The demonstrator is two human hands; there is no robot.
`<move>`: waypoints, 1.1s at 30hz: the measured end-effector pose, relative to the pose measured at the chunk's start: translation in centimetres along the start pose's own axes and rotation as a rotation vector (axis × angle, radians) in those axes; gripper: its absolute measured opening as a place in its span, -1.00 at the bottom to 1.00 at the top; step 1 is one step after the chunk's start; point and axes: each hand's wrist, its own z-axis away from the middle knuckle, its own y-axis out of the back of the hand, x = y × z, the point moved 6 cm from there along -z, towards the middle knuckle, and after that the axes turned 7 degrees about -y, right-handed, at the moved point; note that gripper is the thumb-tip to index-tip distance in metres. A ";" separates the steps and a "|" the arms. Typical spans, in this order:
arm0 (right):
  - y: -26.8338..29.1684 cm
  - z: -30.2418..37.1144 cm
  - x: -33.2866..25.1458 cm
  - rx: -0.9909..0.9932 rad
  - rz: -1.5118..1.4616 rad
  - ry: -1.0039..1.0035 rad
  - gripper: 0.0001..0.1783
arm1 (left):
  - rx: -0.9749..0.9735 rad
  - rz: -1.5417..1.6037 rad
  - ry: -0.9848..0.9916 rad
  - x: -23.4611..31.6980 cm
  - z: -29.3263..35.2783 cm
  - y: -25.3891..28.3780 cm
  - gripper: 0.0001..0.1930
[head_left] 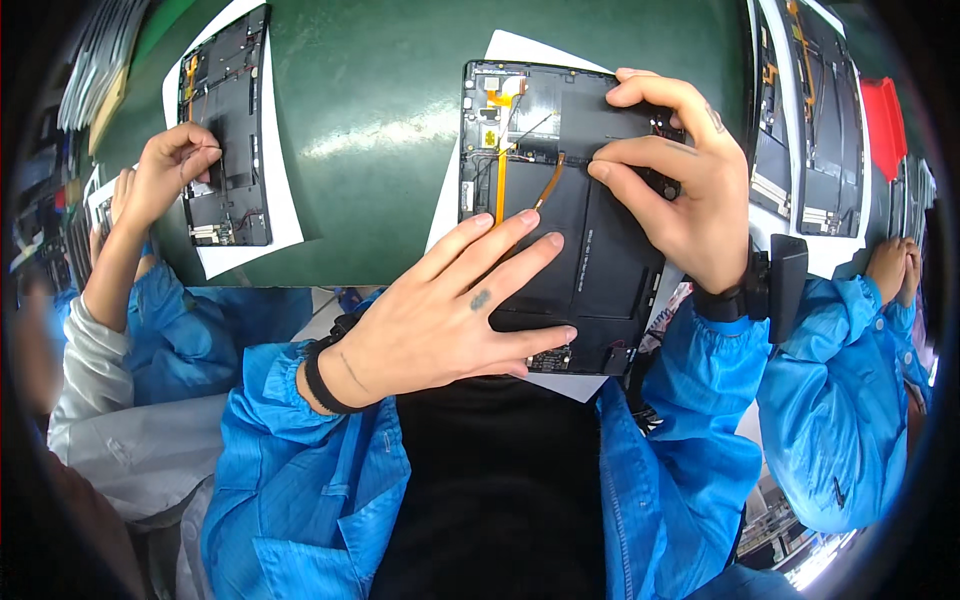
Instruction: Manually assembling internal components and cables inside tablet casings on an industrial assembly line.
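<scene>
An opened black tablet casing (625, 235) lies on a white sheet (509, 46) in front of me, its inner parts exposed. A long orange ribbon cable (502, 180) runs down its left part, and a shorter brown flex cable (549, 187) curves beside it. My left hand (435, 315) rests across the casing's lower left with its fingers spread, covering the lower ends of both cables. Over the upper right part, my right hand (690, 185) has thumb and index finger pinched together at the casing. Whatever sits between those fingertips is too small to make out.
On the left of the green table (380, 190), a co-worker's hand (165, 170) works at another opened tablet (228, 90) on white paper. More opened tablets (833, 110) lie at the right, beside a red bin (883, 130). Another person's hands (893, 270) are at the far right.
</scene>
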 end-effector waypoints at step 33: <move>-0.7 0.1 -0.4 0.012 -0.026 -0.021 -0.87 | 0.161 -0.013 0.023 -1.0 -0.4 0.5 -0.44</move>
